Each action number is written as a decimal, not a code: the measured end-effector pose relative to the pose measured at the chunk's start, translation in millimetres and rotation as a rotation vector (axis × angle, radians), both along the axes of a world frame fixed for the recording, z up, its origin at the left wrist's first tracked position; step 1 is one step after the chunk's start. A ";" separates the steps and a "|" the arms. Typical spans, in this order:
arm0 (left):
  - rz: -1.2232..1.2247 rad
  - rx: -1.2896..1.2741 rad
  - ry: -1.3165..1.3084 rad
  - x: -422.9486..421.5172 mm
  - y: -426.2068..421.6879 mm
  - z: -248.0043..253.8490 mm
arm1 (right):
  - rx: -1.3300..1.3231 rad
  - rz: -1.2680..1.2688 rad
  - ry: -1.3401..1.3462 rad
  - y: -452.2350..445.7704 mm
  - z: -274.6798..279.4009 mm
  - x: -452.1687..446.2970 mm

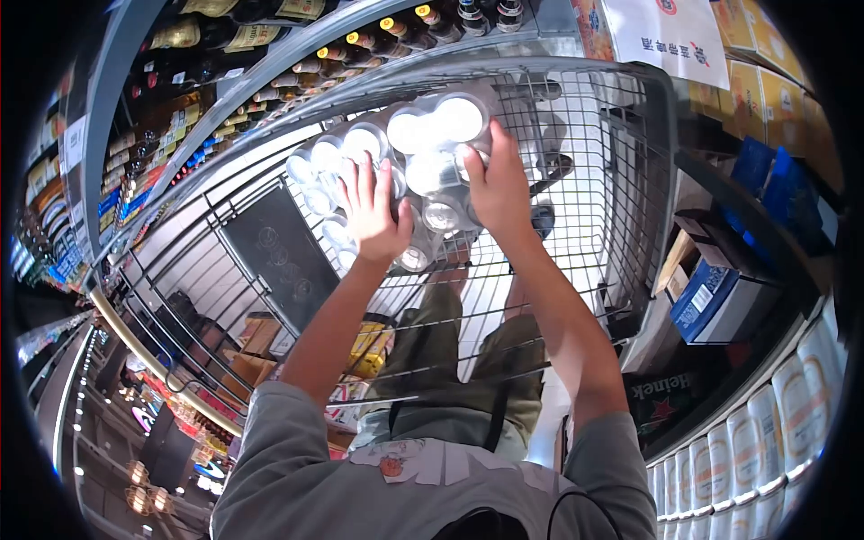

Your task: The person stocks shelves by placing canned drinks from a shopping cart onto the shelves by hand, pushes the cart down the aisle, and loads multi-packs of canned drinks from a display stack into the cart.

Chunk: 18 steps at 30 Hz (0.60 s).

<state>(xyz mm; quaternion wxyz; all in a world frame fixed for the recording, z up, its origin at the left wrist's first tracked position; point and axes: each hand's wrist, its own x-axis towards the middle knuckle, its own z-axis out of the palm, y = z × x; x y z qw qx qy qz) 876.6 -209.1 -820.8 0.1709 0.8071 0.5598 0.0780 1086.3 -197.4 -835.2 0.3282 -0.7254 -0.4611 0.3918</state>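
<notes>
Shiny shrink-wrapped packs of cans [441, 130] sit in the wire shopping cart [621, 180], their tops washed out by glare. They look like two packs side by side, though where one ends is hard to make out. My left hand [373, 216] lies on the can tops of the left part with its fingers spread. At the right edge of the cans, my right hand [500, 184] grips the wrapped side, thumb on top and fingers along the outer face. The undersides of the cans are hidden.
A dark panel [279, 256] is fixed at the cart's left side. Shelves of bottles [378, 45] run along the far left. On the right stand blue boxes [715, 301], yellow cartons [765, 90] and rows of white cans [747, 441]. A white printed sign [666, 40] hangs at the top.
</notes>
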 end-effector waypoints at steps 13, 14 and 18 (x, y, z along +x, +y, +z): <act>0.311 -0.157 -0.025 58.9 -27.6 52.2 | -0.014 0.046 0.197 -85.0 111.8 60.5; 0.335 -0.179 -0.044 71.8 -38.2 70.1 | -0.200 0.082 0.368 -104.4 139.2 80.6; 0.183 -0.214 -0.284 132.9 -86.6 138.5 | -0.305 -0.128 0.462 -177.4 257.7 150.5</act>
